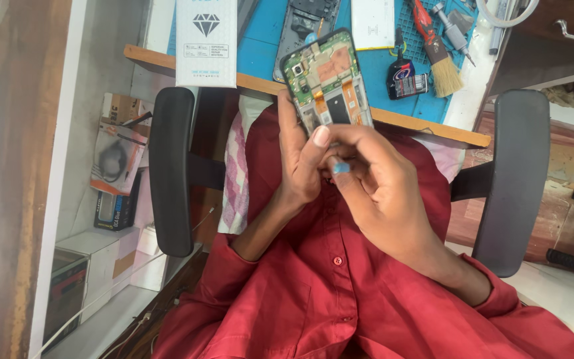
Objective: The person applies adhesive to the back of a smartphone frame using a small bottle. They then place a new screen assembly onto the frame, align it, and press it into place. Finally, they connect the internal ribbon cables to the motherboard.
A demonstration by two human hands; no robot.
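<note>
The left hand holds an opened phone upright over the lap, back cover off so the circuit board and orange ribbon strips show; its fingers wrap the phone's lower left edge and the thumb presses across the bottom, so the hand is clamped on the phone. The right hand sits just below and to the right, fingers pinched together around a small blue tool whose end points toward the phone's bottom edge; the working tip is hidden behind the thumb.

This looks like the stage of prying or loosening parts at the phone's lower end. The next move seems to call for a steady grip from the left hand and a light, precise push of the tool; the ribbons lie close by and look easy to nick.

Behind the phone a blue mat on the desk carries a brush and a white box.
</note>
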